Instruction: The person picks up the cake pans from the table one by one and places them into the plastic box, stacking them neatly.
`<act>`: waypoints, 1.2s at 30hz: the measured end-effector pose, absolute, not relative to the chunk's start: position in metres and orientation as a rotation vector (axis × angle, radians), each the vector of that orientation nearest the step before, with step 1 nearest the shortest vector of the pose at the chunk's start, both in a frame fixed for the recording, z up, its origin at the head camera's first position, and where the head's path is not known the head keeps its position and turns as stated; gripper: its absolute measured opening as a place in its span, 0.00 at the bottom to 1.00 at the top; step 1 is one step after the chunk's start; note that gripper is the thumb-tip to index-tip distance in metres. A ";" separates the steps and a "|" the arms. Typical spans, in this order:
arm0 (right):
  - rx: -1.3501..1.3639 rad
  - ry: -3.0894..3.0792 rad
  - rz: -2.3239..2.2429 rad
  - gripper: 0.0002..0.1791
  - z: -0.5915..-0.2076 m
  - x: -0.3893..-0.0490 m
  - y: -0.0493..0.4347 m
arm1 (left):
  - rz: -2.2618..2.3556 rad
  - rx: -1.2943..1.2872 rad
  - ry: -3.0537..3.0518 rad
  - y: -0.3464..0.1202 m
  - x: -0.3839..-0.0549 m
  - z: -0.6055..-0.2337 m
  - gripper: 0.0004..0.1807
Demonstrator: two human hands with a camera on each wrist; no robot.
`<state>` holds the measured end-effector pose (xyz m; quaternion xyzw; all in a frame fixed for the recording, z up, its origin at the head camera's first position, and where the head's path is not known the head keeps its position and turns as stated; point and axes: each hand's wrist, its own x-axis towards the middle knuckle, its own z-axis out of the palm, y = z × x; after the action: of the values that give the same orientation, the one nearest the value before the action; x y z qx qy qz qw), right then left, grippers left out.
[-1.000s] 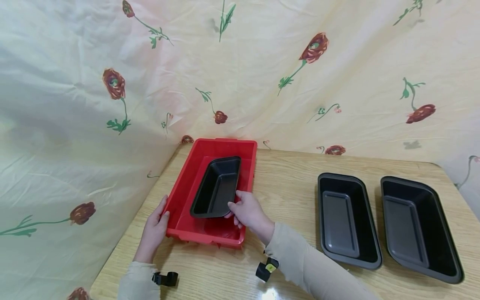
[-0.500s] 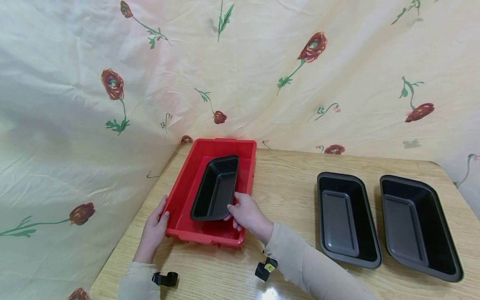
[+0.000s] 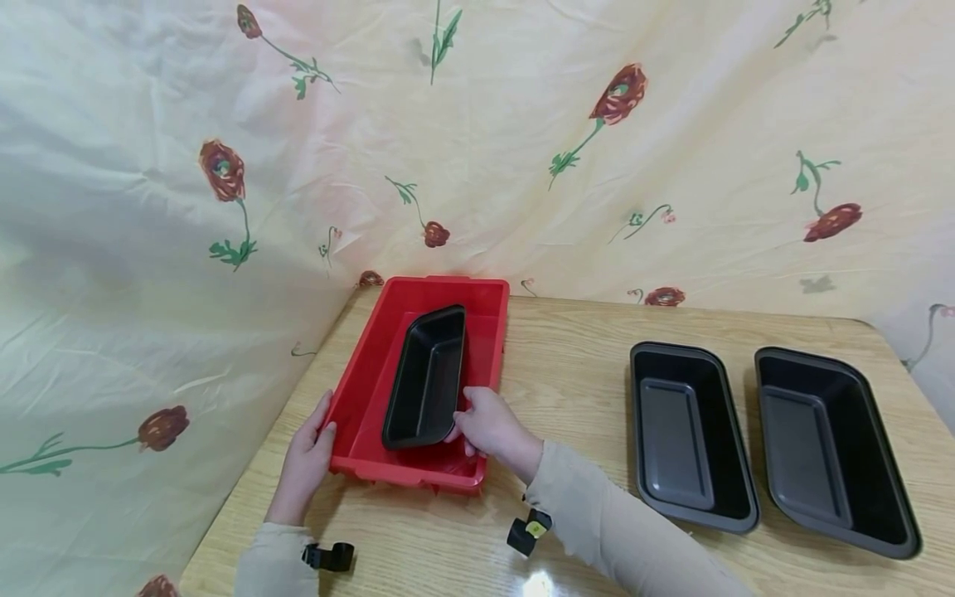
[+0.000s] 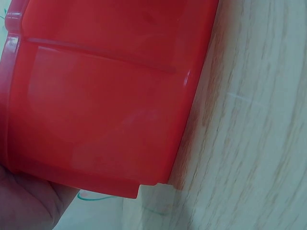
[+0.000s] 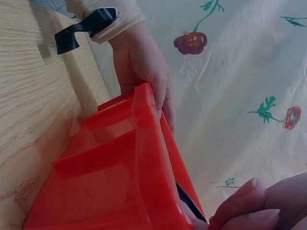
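Observation:
A red plastic bin [image 3: 406, 471] stands on the wooden table in the head view, with a black loaf pan [image 3: 425, 383] inside it, turned a little askew. My right hand [image 3: 492, 427] pinches the pan's near right corner between thumb and fingers. In the right wrist view only a sliver of the pan's dark rim [image 5: 189, 200] shows beside the fingers; the bin's wall hides the rest. My left hand [image 3: 309, 454] holds the bin's left rim near its front corner, thumb on the near side. The left wrist view shows the bin's outer wall [image 4: 105, 110] with that hand [image 4: 31, 201] at its edge.
Two more loaf pans, a nearer one [image 3: 677, 448] and an outer one [image 3: 806, 456], stand side by side on the right of the table [image 3: 567, 373]. A flowered cloth [image 3: 507, 141] hangs behind and along the left side.
The loaf pan has turned slightly inside the bin: its far end has shifted left and its near end has come closer to me. The left hand stays on the bin.

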<state>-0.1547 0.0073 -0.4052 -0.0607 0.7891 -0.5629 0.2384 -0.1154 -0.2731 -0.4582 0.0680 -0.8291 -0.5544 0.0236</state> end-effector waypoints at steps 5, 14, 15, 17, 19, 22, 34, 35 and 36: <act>-0.166 2.145 -1.531 0.34 -0.405 -0.155 0.007 | -1.724 0.213 -2.557 -0.273 -0.115 -0.460 0.30; -0.178 2.175 -1.481 0.28 -0.403 -0.153 0.008 | -1.712 0.201 -2.557 -0.273 -0.116 -0.461 0.30; -0.182 2.181 -1.478 0.26 -0.402 -0.153 0.008 | -1.709 0.203 -2.557 -0.273 -0.116 -0.461 0.30; -0.175 2.183 -1.477 0.27 -0.402 -0.152 0.008 | -1.710 0.217 -2.559 -0.272 -0.116 -0.461 0.30; -0.159 2.178 -1.480 0.32 -0.401 -0.152 0.008 | -1.709 0.221 -2.557 -0.272 -0.116 -0.461 0.31; -0.156 2.183 -1.484 0.39 -0.401 -0.151 0.009 | -1.714 0.231 -2.558 -0.272 -0.116 -0.460 0.30; -0.273 2.249 -1.538 0.38 -0.397 -0.141 0.024 | -1.724 0.264 -2.573 -0.271 -0.115 -0.457 0.30; -0.281 2.252 -1.543 0.37 -0.397 -0.140 0.025 | -1.724 0.268 -2.574 -0.271 -0.115 -0.457 0.30; -0.293 2.256 -1.549 0.36 -0.397 -0.139 0.027 | -1.723 0.271 -2.575 -0.271 -0.114 -0.457 0.30</act>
<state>-0.1394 0.0270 -0.3970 -0.1045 0.8043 -0.5521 0.1933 -0.1144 -0.2712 -0.4567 0.0871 -0.8279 -0.5538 0.0158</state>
